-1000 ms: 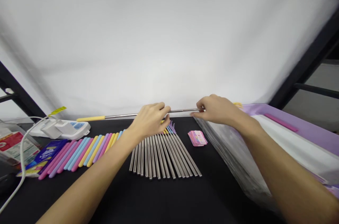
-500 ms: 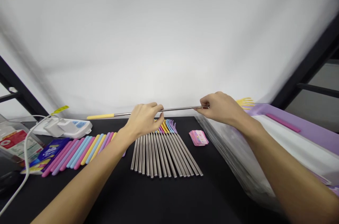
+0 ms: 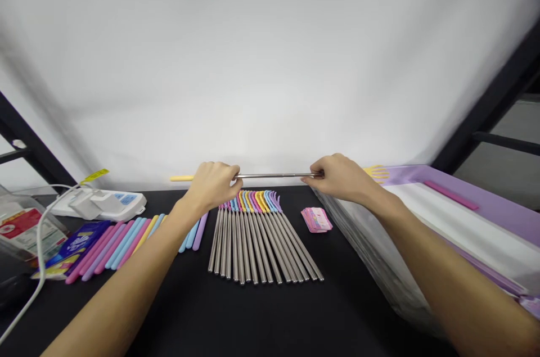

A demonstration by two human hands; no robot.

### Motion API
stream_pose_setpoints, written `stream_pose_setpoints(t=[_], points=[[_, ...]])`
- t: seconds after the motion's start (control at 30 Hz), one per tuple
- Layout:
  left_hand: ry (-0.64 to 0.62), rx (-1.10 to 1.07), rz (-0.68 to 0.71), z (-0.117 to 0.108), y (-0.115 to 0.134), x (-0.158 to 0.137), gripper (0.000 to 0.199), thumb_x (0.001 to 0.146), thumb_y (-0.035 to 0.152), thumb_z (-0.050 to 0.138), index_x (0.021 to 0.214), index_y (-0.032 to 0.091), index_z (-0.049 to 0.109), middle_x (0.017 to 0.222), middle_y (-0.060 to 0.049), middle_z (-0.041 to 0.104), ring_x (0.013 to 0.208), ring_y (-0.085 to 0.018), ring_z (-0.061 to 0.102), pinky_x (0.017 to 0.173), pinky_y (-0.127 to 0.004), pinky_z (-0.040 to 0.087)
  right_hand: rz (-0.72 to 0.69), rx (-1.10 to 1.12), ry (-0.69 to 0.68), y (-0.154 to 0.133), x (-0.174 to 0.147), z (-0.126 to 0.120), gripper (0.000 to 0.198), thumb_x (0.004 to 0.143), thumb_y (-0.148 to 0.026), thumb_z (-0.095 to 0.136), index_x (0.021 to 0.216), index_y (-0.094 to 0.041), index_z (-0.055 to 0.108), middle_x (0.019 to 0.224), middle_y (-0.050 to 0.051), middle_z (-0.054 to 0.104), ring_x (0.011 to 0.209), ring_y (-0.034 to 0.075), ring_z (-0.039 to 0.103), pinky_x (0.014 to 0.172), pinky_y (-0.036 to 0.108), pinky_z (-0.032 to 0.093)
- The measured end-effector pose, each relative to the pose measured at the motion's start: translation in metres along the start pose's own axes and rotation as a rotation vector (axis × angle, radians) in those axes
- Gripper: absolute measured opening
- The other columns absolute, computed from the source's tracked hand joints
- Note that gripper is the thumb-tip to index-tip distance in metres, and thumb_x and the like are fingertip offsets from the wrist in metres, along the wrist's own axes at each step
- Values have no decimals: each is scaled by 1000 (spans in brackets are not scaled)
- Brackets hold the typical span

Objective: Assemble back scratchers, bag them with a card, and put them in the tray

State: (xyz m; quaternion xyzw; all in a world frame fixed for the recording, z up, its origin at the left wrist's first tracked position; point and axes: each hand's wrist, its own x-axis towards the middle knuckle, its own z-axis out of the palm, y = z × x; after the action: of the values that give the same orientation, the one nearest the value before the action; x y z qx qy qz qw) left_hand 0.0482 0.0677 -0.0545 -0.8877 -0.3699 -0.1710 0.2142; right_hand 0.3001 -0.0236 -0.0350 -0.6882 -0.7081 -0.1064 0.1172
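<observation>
Both hands hold a telescopic back scratcher (image 3: 270,175) level above the table, its metal rod bare between them. My left hand (image 3: 214,184) is closed around it near the yellow handle, whose end sticks out to the left. My right hand (image 3: 340,177) pinches the rod at the other side, and the yellow claw head (image 3: 376,173) shows beyond that hand. Below lies a fanned row of metal rods with coloured curved claws (image 3: 257,244). Left of them, partly behind my left forearm, are pink, purple, blue and yellow handle sleeves (image 3: 126,242).
A stack of pink cards (image 3: 316,220) lies right of the rods. Clear plastic bags (image 3: 379,256) and a purple-edged box (image 3: 498,208) are at the right. A white power strip (image 3: 122,206), a cable (image 3: 41,244), a blue snack packet (image 3: 78,243) and a plastic container (image 3: 29,227) crowd the left.
The back scratcher spans less from end to end: its yellow handle has come right and its claw end left. My left hand has shifted left along it; my right hand has moved slightly left.
</observation>
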Motion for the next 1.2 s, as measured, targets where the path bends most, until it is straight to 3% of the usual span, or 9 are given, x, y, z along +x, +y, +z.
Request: stream_pose_setpoints(t=[0.2, 0.3, 0.5, 0.73, 0.9, 1.07, 1.2], points=[[14, -136, 71, 1, 32, -2, 23, 85, 30, 45, 75, 19, 62, 61, -3, 64, 56, -19, 60, 53, -29, 29, -51, -17, 2, -25, 1, 17, 32, 81, -38, 52, 55, -19, 53, 55, 4, 57, 54, 15, 50, 52, 29, 22], [-11, -113, 96, 1, 31, -2, 24, 86, 28, 43, 75, 19, 62, 67, -4, 66, 58, -19, 60, 52, -29, 28, -56, -15, 2, -18, 0, 13, 34, 81, -39, 52, 53, -20, 51, 53, 3, 55, 52, 15, 48, 51, 28, 22], [-58, 1, -133, 5, 11, -2, 25, 83, 33, 47, 79, 18, 67, 71, -9, 69, 67, -26, 65, 57, -31, 35, -15, -73, -9, 1, -1, 2, 32, 81, -36, 51, 54, -19, 54, 55, 5, 57, 53, 15, 49, 51, 29, 22], [-36, -156, -18, 5, 49, -1, 24, 85, 30, 46, 80, 17, 66, 70, -8, 68, 64, -22, 64, 57, -30, 37, -99, -85, -11, -37, -4, 17, 25, 82, -26, 49, 63, -18, 62, 63, 8, 65, 58, 18, 57, 54, 31, 23], [-3, -143, -56, 9, 25, 0, 20, 82, 26, 49, 81, 18, 67, 76, -7, 71, 71, -23, 66, 60, -30, 40, -167, -123, -43, -23, -3, 3, 21, 83, -32, 54, 70, -19, 63, 69, 6, 67, 65, 18, 59, 58, 29, 26], [24, -157, -158, 10, -2, -3, 17, 79, 25, 52, 81, 19, 68, 77, -6, 72, 74, -23, 67, 62, -29, 42, 4, -131, -29, 2, -1, -2, 33, 89, -37, 45, 67, -19, 62, 65, 6, 63, 58, 18, 54, 55, 29, 24], [47, -186, -144, 7, 5, -3, 16, 79, 24, 53, 82, 19, 68, 75, -5, 72, 71, -22, 67, 62, -29, 42, 62, -78, 14, 0, 3, 5, 23, 78, -24, 49, 57, -19, 58, 58, 7, 59, 56, 18, 52, 53, 29, 24]])
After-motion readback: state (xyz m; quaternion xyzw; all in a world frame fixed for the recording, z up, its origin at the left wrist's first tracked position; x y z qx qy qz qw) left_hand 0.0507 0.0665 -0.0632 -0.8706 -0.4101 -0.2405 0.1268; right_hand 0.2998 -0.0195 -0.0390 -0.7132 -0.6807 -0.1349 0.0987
